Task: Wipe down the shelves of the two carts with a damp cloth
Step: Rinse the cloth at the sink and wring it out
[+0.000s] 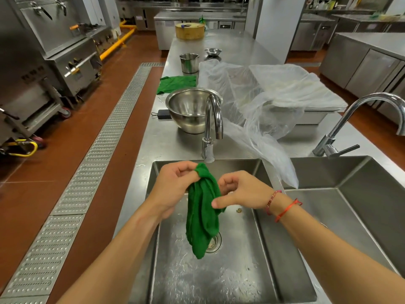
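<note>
Here, left hand [175, 185] and right hand [243, 190] hold a cloth [201, 216] over the sink [236, 273].

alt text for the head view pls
A left hand pinches the top of a green cloth hanging over a steel sink; the right hand touches its side. A steel bowl sits on the counter behind.
</note>
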Tool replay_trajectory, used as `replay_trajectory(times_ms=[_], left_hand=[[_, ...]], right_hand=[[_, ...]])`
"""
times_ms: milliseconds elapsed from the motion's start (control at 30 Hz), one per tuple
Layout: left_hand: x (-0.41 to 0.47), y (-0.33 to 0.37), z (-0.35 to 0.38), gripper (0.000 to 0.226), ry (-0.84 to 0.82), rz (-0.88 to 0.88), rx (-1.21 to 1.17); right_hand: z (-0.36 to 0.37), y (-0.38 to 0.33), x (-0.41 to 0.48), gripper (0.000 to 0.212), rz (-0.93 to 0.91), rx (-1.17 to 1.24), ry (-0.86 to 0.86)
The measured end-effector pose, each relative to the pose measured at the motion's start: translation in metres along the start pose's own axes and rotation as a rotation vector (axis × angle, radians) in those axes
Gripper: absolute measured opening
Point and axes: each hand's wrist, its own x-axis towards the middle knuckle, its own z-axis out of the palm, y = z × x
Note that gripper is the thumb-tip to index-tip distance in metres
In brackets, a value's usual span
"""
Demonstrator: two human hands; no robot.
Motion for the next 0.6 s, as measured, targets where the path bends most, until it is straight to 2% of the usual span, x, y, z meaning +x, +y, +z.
replay_trajectory(times_ms=[167,233,300,367,500,600], left_hand=[[0.001,0.007,0.002,0.017,0.044,-0.028,-0.028],[0.0,0.01,-0.001,0.016,0.056,-0.027,-0.021],[0.0,0.013,-0.009,0.016,0.081,-0.012,0.003],[0.001,0.015,-0.021,0.017,0.134,0.013,0.035],[0.008,0.014,-0.045,0.013,0.217,0.047,0.133],[0.012,0.009,-0.05,0.012,0.268,0.045,0.147]], right_hand=[[0.016,0.011,0.007,0.023,0.002,-0.347,0.069],[0.021,0.016,0.013,0.015,0.001,-0.345,0.102],[0.023,0.017,0.016,0.02,0.019,-0.258,0.129],[0.021,0.016,0.016,0.011,0.048,-0.044,0.161],[0.009,0.009,0.012,0.012,0.05,0.355,0.338],[-0.002,-0.001,0.01,0.022,-0.022,0.377,0.453]])
